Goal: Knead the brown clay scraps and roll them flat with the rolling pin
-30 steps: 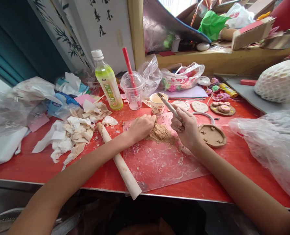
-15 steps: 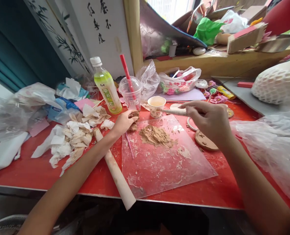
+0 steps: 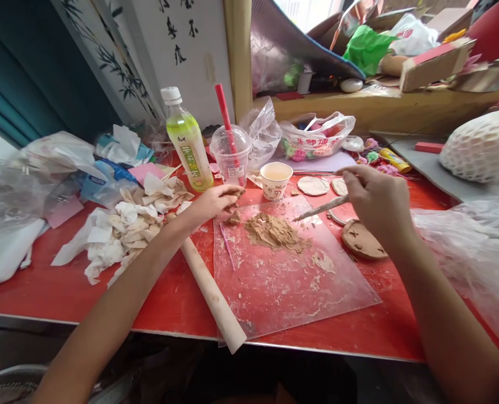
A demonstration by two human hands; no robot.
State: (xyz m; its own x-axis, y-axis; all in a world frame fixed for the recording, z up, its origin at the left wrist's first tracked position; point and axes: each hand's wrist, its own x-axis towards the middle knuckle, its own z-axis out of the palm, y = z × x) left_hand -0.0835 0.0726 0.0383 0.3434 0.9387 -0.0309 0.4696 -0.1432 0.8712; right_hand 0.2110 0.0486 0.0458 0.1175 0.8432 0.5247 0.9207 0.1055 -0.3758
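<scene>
Clay pile (image 3: 275, 233) lies on clear sheet (image 3: 291, 275), between both hands. Right hand (image 3: 375, 202) grips stick tool (image 3: 320, 208), tip pointing left at pile; left hand (image 3: 216, 202) pinches clay lump (image 3: 234, 217), closer.

Red desk (image 3: 56, 283), smeared with clay dust. Clear plastic sheet (image 3: 291, 280) at centre, near edge, brown clay pile on it. Wooden rolling pin (image 3: 209, 289) just left of it, lying diagonal. Crumpled tissues (image 3: 125, 230) further left. Far side: green drink bottle (image 3: 186, 140), lidded plastic cup (image 3: 231, 156) (red straw), paper cup (image 3: 276, 179). Clay disc (image 3: 364, 240) right of sheet.
</scene>
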